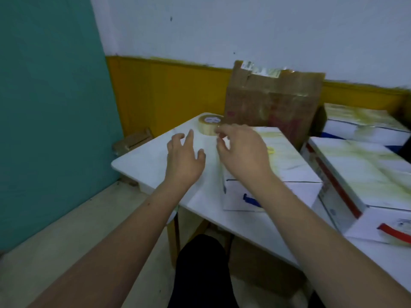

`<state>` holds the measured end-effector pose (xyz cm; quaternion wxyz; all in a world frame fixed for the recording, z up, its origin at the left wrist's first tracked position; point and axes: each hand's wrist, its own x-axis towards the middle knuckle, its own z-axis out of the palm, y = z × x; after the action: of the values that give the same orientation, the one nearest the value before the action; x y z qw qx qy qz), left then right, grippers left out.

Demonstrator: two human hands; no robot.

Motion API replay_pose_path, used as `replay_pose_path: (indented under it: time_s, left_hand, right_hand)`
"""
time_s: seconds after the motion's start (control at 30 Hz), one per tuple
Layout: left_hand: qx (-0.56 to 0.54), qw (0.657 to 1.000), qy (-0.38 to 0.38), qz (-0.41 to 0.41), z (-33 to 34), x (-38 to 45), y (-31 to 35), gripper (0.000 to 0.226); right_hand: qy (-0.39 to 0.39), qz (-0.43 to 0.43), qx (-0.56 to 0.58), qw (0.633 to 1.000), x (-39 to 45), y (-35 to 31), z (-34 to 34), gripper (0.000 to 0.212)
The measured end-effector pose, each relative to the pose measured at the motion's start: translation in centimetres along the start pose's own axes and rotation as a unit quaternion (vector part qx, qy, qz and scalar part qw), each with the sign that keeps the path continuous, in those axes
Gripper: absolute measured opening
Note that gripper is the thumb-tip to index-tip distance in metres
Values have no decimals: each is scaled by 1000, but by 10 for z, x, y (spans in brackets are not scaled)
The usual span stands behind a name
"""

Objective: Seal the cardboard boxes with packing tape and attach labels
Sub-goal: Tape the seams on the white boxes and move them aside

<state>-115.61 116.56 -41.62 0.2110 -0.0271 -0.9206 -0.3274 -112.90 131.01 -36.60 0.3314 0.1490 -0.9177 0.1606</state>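
Observation:
A roll of clear packing tape [208, 125] lies flat near the far corner of the white table [144, 163]. My right hand [242, 150] hovers just right of and in front of the roll, fingers curled and apart, its fingertips close to the roll. My left hand [185, 157] floats over the table in front of the roll, fingers spread, holding nothing. A white box with blue print [278, 174], covered in tape, sits under my right forearm. A brown cardboard box [273, 103] stands behind it.
Two more white taped boxes [364, 172] [364, 121] stand at the right. A red tape dispenser [398, 234] lies at the right edge. Flattened cardboard [133, 141] lies on the floor by the teal wall. My knee [200, 274] is under the table's front edge.

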Motion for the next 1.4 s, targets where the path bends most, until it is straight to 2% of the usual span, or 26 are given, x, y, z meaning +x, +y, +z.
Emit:
replay_pose_path:
  time_s: [0.07, 0.13, 0.3, 0.47, 0.53, 0.67, 0.73, 0.83, 0.93, 1.0, 1.07, 1.13, 1.2, 1.33, 1.4]
  left_hand:
    - [-66, 997, -39, -5, 11, 7, 37, 59]
    - [-80, 991, -101, -20, 23, 14, 63, 59]
    - [61, 978, -193, 47, 44, 24, 66, 43]
    - [49, 972, -218, 74, 43, 33, 72, 30]
    - [45, 973, -213, 78, 44, 35, 77, 37]
    - [73, 971, -196, 112, 48, 25, 90, 56]
    - [89, 966, -198, 140, 52, 16, 103, 63]
    - [100, 953, -215, 187, 63, 3, 129, 60]
    - [89, 935, -251, 232, 80, -13, 159, 58]
    - [93, 925, -265, 255, 91, -22, 174, 59]
    - [103, 920, -267, 269, 98, -28, 181, 60]
    - [92, 918, -275, 271, 98, -31, 184, 58]
    - [52, 922, -287, 255, 92, -29, 182, 54]
    - [7, 933, -270, 237, 78, -19, 170, 48]
    - [32, 937, -262, 228, 72, -12, 160, 49]
  right_hand:
    - [-147, 108, -21, 983, 6, 47, -19, 49]
    - [-249, 153, -22, 956, 2, 77, -26, 61]
    - [-265, 130, -42, 955, -5, 98, -33, 61]
    - [-281, 128, -64, 949, -1, 99, -53, 51]
    - [-257, 143, -37, 955, -5, 102, -64, 50]
    - [-126, 185, -16, 974, -28, 134, -99, 42]
    - [-81, 230, -19, 970, -47, 160, -125, 38]
    - [-28, 311, -45, 949, -81, 203, -163, 39]
    - [19, 401, -54, 914, -121, 237, -192, 38]
    - [41, 476, -17, 878, -148, 256, -202, 38]
    - [72, 564, 66, 820, -169, 273, -206, 39]
    - [120, 632, 164, 748, -181, 288, -207, 30]
    - [139, 673, 200, 698, -186, 295, -210, 23]
    - [117, 692, 207, 682, -193, 304, -203, 20]
    - [104, 704, 132, 690, -190, 301, -205, 12]
